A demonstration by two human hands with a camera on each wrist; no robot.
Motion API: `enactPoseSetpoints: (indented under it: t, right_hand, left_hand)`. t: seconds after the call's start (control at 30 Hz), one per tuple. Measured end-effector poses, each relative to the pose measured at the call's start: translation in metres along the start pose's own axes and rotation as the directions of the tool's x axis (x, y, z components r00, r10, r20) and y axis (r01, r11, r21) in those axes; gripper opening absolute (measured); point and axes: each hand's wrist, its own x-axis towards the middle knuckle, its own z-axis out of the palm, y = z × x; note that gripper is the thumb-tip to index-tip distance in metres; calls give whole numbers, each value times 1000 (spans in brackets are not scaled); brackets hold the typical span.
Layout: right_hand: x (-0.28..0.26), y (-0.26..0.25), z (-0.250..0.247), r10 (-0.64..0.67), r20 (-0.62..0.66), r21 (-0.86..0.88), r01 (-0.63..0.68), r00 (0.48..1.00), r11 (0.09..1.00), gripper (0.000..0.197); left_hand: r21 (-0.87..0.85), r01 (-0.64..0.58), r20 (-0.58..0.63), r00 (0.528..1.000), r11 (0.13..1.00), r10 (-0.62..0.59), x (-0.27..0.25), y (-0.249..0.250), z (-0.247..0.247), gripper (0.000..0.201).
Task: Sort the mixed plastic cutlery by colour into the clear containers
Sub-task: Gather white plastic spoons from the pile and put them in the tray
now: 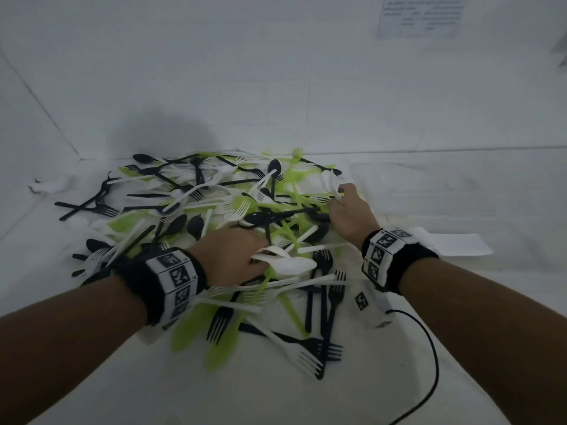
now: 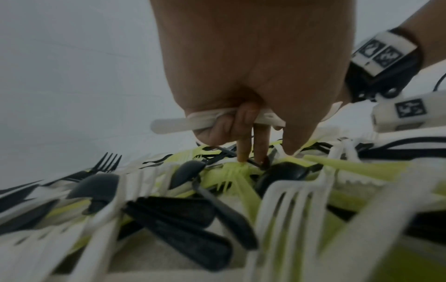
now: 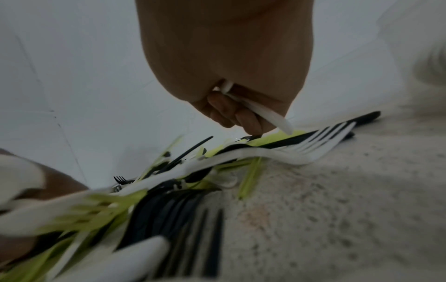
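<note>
A mixed pile of black, white and lime-green plastic cutlery (image 1: 214, 216) lies spread on the white surface. My left hand (image 1: 233, 256) rests low on the pile's middle and grips a bundle of white spoons (image 1: 288, 262); in the left wrist view the white handles (image 2: 183, 124) cross my palm while two fingers (image 2: 243, 148) poke down into the green forks. My right hand (image 1: 346, 210) is at the pile's right edge, curled round white cutlery (image 1: 331, 182), whose white handle (image 3: 265, 114) sticks out below the fingers. No clear container is in view.
A white wall rises just behind the pile, with a paper notice (image 1: 420, 16) on it at upper right. A black cable (image 1: 429, 348) runs over the surface at lower right. A white paper sheet (image 1: 454, 243) lies right of my right wrist.
</note>
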Motion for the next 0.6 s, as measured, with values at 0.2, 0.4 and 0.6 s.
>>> enactPoseSetpoints:
  t: [0.2, 0.4, 0.6]
  right_hand:
    - [8, 7, -12, 52, 36, -45, -50, 998, 998, 37]
    - [13, -4, -4, 15, 103, -43, -11, 995, 999, 41]
    - [25, -18, 13, -36, 215, -102, 59, 976, 993, 28]
  left_hand:
    - [-63, 14, -111, 994, 998, -21, -12, -15, -3, 51]
    - [-71, 146, -164, 974, 987, -156, 12, -29, -15, 60]
    - [-137, 87, -41, 995, 987, -94, 33, -36, -3, 24]
